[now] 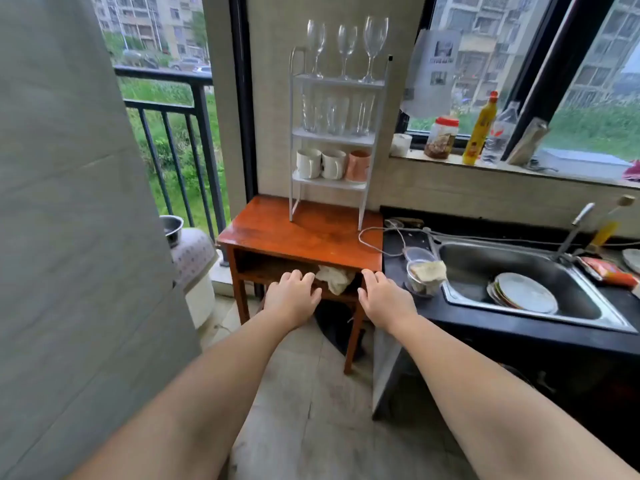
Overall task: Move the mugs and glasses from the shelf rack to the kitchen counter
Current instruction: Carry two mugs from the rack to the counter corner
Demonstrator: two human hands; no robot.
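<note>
A white three-tier shelf rack [362,206] stands on a small red-brown wooden table [294,233]. Its top tier carries three wine glasses [347,46], the middle tier several clear tumblers [337,116]. On the bottom tier sit two white mugs [320,163] and a pink mug [358,165]. The dark kitchen counter [450,317] lies to the right of the table. My left hand [292,297] and my right hand [384,299] reach forward, palms down, fingers apart and empty, below the table's front edge and well short of the rack.
A steel sink [460,261] holds stacked plates [523,292]; a strainer with a cloth [426,275] sits at its left rim. A cable [377,232] trails over the table corner. Bottles and a jar [441,136] line the windowsill. A grey wall [69,237] closes off the left.
</note>
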